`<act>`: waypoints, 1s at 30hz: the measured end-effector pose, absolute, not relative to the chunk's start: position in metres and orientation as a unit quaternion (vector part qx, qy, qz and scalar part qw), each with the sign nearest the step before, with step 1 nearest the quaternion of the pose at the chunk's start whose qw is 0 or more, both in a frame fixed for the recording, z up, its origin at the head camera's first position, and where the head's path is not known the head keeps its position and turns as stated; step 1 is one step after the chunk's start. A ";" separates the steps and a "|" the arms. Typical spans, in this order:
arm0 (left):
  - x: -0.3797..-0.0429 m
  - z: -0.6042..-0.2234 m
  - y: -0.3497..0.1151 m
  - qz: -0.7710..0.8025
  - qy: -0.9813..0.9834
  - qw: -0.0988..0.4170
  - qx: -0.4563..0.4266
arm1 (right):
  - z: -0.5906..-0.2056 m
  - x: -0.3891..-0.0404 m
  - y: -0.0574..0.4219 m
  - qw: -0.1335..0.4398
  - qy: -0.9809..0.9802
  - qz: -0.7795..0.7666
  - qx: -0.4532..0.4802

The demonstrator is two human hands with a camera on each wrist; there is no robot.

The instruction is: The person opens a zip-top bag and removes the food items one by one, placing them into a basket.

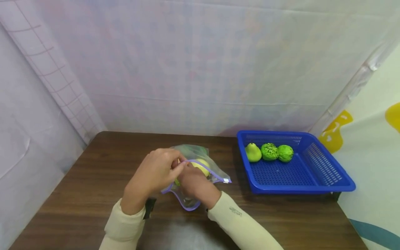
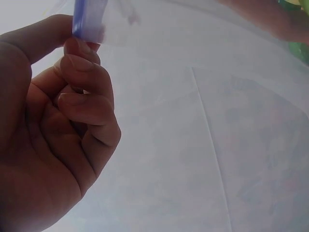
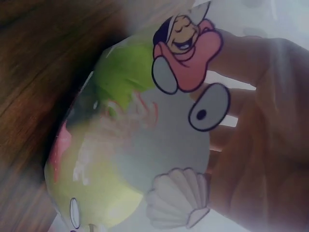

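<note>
A clear zip bag (image 1: 217,166) with a purple zip edge lies on the brown table, its mouth towards me. Inside it show a yellow fruit (image 1: 202,166) and something green (image 1: 195,150) at the far end. My left hand (image 1: 159,168) pinches the purple edge between thumb and fingertips. My right hand (image 1: 195,182) reaches into the bag's mouth. Through the printed plastic, the right wrist view shows a green fruit (image 3: 123,72) and a yellow one (image 3: 104,193) beside a pale round shape. My right fingertips are hidden behind that shape, so I cannot tell their grip.
A blue perforated basket (image 1: 300,189) stands at the table's right. Along its left side sit a green pear (image 1: 253,152) and two bumpy green fruits (image 1: 269,151). White cloth (image 1: 187,69) hangs behind the table and at its left.
</note>
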State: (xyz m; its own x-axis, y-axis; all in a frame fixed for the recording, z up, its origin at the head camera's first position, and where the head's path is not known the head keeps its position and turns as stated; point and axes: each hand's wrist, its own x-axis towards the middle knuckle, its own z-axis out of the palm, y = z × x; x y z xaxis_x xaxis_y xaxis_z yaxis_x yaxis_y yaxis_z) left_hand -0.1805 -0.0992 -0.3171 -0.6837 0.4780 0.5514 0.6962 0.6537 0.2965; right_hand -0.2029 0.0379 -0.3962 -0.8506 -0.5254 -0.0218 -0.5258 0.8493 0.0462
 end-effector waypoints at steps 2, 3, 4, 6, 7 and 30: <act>-0.181 -0.317 -0.099 -0.251 -0.882 0.217 -0.333 | -0.397 -0.204 0.037 0.003 0.962 0.022 -0.274; -0.180 -0.317 -0.099 -0.252 -0.882 0.215 -0.334 | -0.398 -0.204 0.037 0.002 0.962 0.019 -0.274; -0.180 -0.317 -0.099 -0.253 -0.882 0.214 -0.334 | -0.399 -0.204 0.037 0.002 0.961 0.017 -0.275; -0.180 -0.318 -0.099 -0.255 -0.882 0.212 -0.334 | -0.400 -0.204 0.036 0.005 0.962 0.013 -0.274; -0.180 -0.318 -0.099 -0.256 -0.882 0.211 -0.334 | -0.401 -0.205 0.036 0.005 0.962 0.013 -0.273; -0.178 -0.314 -0.100 -0.256 -0.886 0.207 -0.326 | -0.394 -0.197 0.034 0.028 0.955 0.062 -0.288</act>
State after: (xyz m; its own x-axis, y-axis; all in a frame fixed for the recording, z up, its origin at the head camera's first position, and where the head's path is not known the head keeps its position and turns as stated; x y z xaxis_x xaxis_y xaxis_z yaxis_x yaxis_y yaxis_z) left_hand -0.1777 -0.0997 -0.3139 -0.7010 0.4719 0.5347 0.6844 0.6558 0.3186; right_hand -0.1973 0.0339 -0.3942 -0.8320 -0.5476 -0.0895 -0.5545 0.8258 0.1029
